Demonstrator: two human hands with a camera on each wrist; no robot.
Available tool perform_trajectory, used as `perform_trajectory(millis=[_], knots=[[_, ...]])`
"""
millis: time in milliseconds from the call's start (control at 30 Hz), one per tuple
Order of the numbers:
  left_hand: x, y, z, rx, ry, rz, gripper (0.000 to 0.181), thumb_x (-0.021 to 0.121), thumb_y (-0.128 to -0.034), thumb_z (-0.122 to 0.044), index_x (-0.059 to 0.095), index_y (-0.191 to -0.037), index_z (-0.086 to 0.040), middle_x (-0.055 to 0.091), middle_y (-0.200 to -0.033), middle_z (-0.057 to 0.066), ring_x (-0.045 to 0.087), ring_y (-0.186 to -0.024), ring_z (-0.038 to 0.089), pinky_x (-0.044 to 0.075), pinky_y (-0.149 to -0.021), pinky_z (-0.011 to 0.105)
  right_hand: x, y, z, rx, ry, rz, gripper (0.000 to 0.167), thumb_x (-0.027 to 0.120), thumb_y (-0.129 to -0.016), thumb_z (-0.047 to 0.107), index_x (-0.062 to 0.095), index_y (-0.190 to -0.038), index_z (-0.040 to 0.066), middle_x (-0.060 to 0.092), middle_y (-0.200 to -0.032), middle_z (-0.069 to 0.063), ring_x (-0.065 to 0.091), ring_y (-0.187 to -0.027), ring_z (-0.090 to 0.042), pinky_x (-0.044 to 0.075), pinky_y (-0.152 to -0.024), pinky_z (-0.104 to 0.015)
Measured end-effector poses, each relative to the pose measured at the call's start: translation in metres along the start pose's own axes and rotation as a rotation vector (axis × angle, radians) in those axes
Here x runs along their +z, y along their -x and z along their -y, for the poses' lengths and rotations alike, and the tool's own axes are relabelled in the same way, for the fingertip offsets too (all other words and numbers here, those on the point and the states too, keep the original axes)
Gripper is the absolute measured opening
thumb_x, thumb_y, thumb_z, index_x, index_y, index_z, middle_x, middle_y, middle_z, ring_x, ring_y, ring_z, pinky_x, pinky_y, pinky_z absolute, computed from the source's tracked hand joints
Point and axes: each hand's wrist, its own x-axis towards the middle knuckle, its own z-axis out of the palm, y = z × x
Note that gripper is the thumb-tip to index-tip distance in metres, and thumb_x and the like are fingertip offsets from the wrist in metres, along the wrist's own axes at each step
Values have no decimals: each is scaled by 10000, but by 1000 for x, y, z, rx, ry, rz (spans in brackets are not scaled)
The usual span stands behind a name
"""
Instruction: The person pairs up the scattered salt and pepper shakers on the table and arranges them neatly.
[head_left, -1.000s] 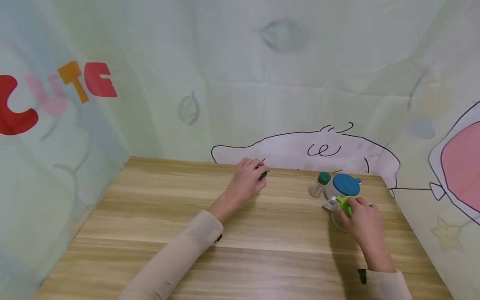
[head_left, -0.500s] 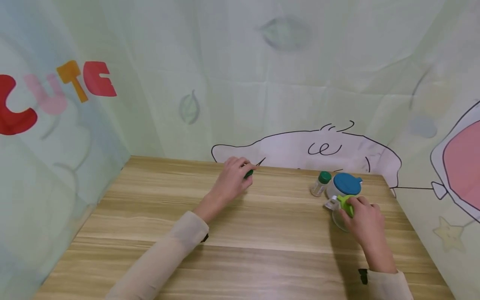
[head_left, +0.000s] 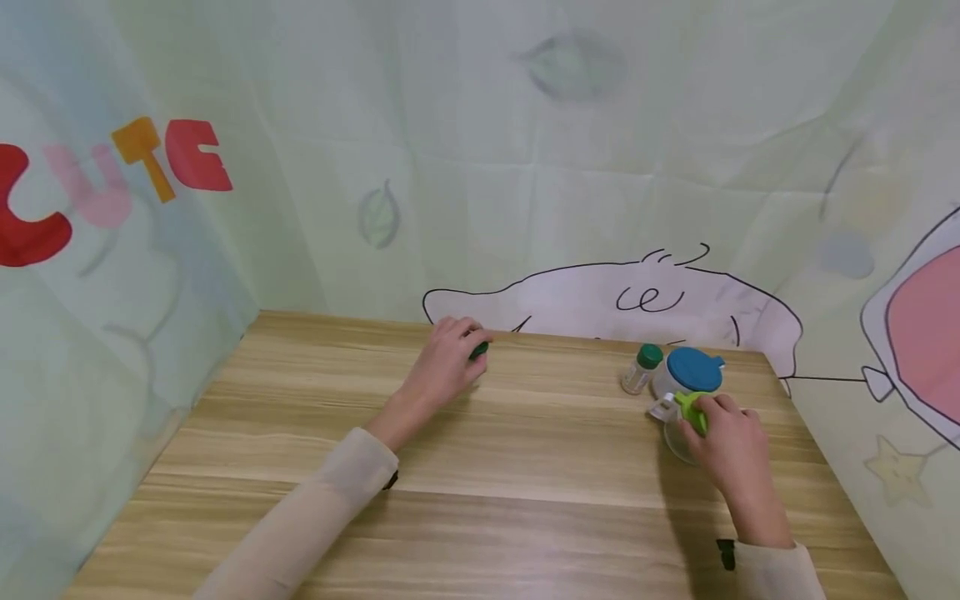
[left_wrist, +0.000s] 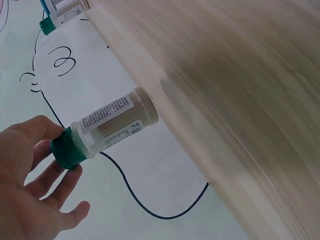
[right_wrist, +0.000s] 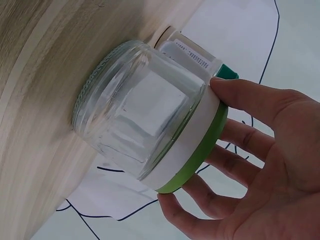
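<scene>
Green-capped shaker (left_wrist: 107, 125), gripped at its cap (left_wrist: 68, 148) by the left hand (head_left: 442, 360), is well left of the blue-lidded jar (head_left: 693, 369). Just left of that jar stands a second shaker (head_left: 636, 379); on its near side, the right hand (head_left: 731, 442) grips a green-lidded glass jar (right_wrist: 145, 110).

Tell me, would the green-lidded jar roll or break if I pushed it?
The jar looks like glass, so it could crack. Its round sides might let it roll once tipped. But its squat shape probably resists tipping.

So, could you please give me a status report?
Left hand grips green-capped shaker by its cap. Right hand holds green-lidded jar by its lid. Blue-lidded container close behind jar.
</scene>
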Motion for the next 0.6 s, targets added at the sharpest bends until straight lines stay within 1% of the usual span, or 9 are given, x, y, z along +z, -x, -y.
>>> perform_trajectory(millis=[167,333,600], knots=[[-5,9,10,-20,-8,-5,234,761,-910,-31,774,-1143,-43,718,-1116,116,618,-1047,334,509,-1013,495,0,1,1,-4,1,-8,378,786,-935,187,671,-1185,-71,620,-1230,-360,565,-974,-557,504,-735,-613],[-11,18,18,-46,-15,23,231,757,-910,-32,767,-1141,-42,716,-1131,120,630,-1070,339,496,-1057,523,-1,0,2,7,3,4,383,785,-939,186,666,-1197,-72,613,-1238,-362,558,-977,-551,498,-736,-606],[-19,27,28,-85,1,44,247,782,-903,-34,767,-1149,-33,715,-1187,148,641,-1142,372,482,-1098,571,0,1,2,-3,9,-11,386,789,-934,184,662,-1195,-72,617,-1232,-361,561,-964,-557,503,-726,-611]])
